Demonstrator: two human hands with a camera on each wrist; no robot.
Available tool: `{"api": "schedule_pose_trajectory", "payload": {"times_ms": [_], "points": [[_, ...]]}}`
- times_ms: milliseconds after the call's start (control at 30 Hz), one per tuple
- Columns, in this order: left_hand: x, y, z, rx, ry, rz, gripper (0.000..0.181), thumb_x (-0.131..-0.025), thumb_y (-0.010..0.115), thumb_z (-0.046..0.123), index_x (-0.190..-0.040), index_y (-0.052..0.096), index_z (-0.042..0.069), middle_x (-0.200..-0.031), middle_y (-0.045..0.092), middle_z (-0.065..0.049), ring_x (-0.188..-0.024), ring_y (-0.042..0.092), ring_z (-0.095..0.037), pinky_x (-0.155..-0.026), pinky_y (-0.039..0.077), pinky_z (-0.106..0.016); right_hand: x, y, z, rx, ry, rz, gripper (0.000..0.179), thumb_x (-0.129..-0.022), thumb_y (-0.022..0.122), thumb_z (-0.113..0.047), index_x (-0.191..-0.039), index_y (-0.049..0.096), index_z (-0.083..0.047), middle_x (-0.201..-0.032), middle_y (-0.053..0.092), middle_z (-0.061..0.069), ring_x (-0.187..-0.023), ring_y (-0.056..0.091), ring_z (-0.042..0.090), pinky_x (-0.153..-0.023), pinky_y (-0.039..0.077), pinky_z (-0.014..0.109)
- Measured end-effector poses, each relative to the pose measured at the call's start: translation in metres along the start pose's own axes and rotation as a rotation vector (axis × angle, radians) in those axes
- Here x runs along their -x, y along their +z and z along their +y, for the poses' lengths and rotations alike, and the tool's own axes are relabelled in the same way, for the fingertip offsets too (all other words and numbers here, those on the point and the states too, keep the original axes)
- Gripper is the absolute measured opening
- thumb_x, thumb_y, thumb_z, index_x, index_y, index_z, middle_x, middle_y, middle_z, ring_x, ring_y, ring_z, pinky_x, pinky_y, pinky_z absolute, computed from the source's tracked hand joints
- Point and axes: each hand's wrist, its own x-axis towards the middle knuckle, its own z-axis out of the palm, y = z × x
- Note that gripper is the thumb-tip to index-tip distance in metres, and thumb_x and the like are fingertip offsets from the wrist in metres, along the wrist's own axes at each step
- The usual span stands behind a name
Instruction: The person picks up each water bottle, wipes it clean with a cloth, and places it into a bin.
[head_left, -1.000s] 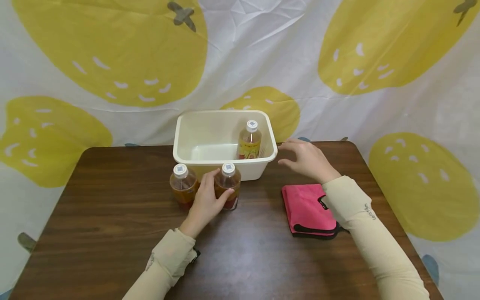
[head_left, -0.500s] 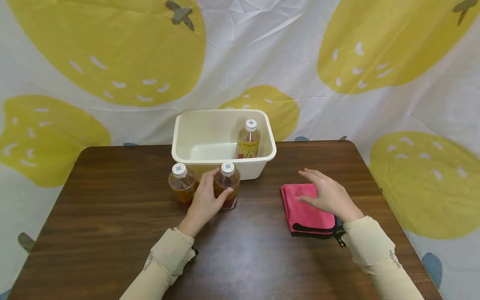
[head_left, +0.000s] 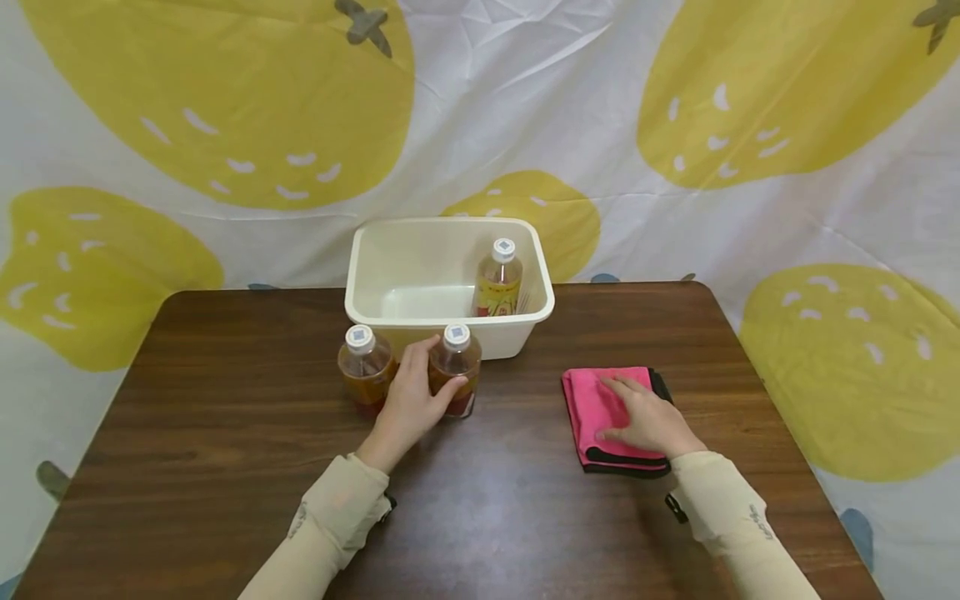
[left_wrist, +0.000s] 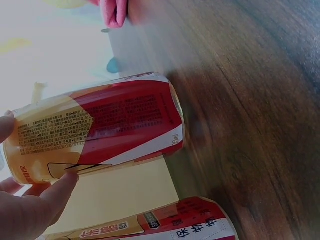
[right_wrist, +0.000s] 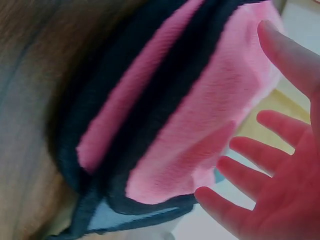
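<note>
My left hand (head_left: 408,408) grips a bottle of amber drink with a white cap (head_left: 457,360), its thumb and fingers round the sides. In the left wrist view this bottle's red and yellow label (left_wrist: 125,117) faces the camera. Just left of that hand stands a second capped bottle (head_left: 363,371). Over a folded pink cloth with black edging (head_left: 588,408) hovers my right hand (head_left: 648,421). Its fingers are spread and hold nothing; the right wrist view shows the palm beside the pink cloth (right_wrist: 200,115).
A cream plastic bin (head_left: 420,321) sits at the back of the brown wooden table (head_left: 225,467), right behind the two bottles. Inside it, at the right, a third bottle (head_left: 498,287) stands upright. A lemon-patterned curtain (head_left: 517,100) hangs behind the table.
My right hand has left the bin's right edge and come back toward me, lowering over the pink cloth. My left hand keeps its grip on the bottle without visible movement.
</note>
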Motion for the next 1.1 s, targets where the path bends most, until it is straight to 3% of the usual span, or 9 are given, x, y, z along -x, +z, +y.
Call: {"api": "schedule_pose_trajectory", "payload": {"times_ms": [367,667,867,1100], "points": [[0.0,-0.002,0.0,-0.003,-0.018,-0.014,0.063,-0.08,0.07,0.024,-0.128,0.039,-0.003,-0.119,0.045,-0.021,-0.11,0.049,-0.031,-0.093,0.043,-0.043,-0.009,0.014,0.008,0.006,0.018,-0.034,0.086,-0.063,0.08,-0.034,-0.133,0.042,-0.002,-0.135,0.038,0.026,-0.12,0.038,0.045,-0.089,0.038,0.059],[0.001,0.0,-0.001,0.004,0.012,-0.008,0.062,-0.079,0.07,0.024,-0.127,0.04,-0.002,-0.12,0.046,-0.019,-0.111,0.049,-0.031,-0.092,0.043,-0.043,-0.011,0.018,0.008,0.008,0.028,-0.038,0.087,-0.062,0.08,-0.033,-0.133,0.042,-0.001,-0.136,0.036,0.028,-0.121,0.036,0.046,-0.094,0.034,0.058],[0.0,0.003,-0.001,0.004,0.0,-0.036,0.062,-0.08,0.07,0.026,-0.127,0.041,-0.001,-0.122,0.047,-0.017,-0.112,0.049,-0.029,-0.094,0.042,-0.041,-0.01,0.02,0.006,0.037,0.012,-0.024,0.079,-0.065,0.079,-0.03,-0.131,0.045,-0.001,-0.133,0.039,0.029,-0.119,0.039,0.046,-0.093,0.035,0.057],[0.0,0.002,0.001,0.01,0.021,-0.026,0.062,-0.079,0.071,0.026,-0.126,0.042,-0.002,-0.121,0.047,-0.018,-0.111,0.049,-0.029,-0.093,0.043,-0.041,-0.008,0.02,0.001,0.088,-0.033,0.039,0.062,-0.067,0.078,-0.022,-0.122,0.055,-0.005,-0.121,0.052,0.026,-0.109,0.05,0.041,-0.086,0.042,0.055]]}}
